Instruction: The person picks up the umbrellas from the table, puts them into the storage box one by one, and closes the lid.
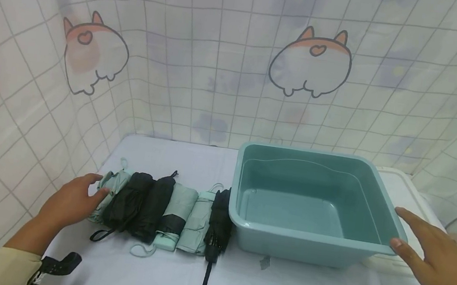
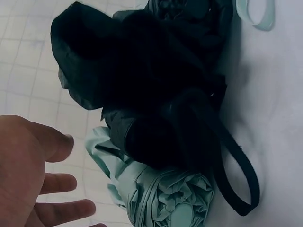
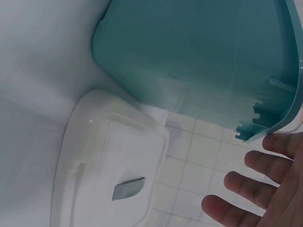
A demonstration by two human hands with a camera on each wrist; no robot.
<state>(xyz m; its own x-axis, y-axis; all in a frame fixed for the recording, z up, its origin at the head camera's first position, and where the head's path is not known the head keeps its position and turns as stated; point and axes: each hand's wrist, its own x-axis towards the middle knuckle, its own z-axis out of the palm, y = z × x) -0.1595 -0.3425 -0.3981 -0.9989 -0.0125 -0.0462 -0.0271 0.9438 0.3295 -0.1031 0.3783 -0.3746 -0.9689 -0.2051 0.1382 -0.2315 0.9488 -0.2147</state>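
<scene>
Folded compact umbrellas lie side by side in a row on the white table. My left hand (image 1: 76,200) is by the leftmost light green umbrella (image 1: 113,190), its fingers spread; in the left wrist view a gap shows between fingertips and fabric. Beside it lie a black umbrella (image 1: 129,201) with a wrist loop and another black one (image 1: 156,209). Further right come a pale green umbrella with a dark band (image 1: 180,198), a plain pale green one (image 1: 197,224) and a black one (image 1: 220,222). My right hand (image 1: 441,259), fingers extended, is at the right rim of an empty teal tub (image 1: 292,248).
A white lid-like plastic piece (image 3: 109,165) with a grey tab lies on the table, partly under the tub's right side. Grid-patterned curtains (image 1: 204,63) hang behind and at both sides. A small grey patch (image 1: 265,262) shows before the tub.
</scene>
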